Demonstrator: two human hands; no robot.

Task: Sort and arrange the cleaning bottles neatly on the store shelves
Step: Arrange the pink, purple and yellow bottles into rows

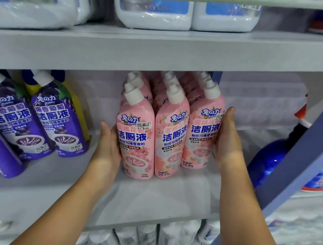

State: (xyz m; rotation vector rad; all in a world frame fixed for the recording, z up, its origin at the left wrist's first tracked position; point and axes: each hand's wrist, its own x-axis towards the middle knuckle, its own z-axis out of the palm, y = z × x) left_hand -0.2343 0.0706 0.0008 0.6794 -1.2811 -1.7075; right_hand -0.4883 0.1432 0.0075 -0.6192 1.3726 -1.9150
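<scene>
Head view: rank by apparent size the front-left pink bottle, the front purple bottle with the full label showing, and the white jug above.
1. White jug, cropped by the frame.
2-3. Pink bottle and purple bottle look alike; no ranking.

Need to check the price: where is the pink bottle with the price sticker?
Head view, middle shelf: pink bottle with the price sticker is front-left of the pink group, against the left hand, right of the purple bottles.

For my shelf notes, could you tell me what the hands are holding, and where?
The left hand and right hand press flat against the outer sides of the pink bottles, squeezing the group between them.
</scene>
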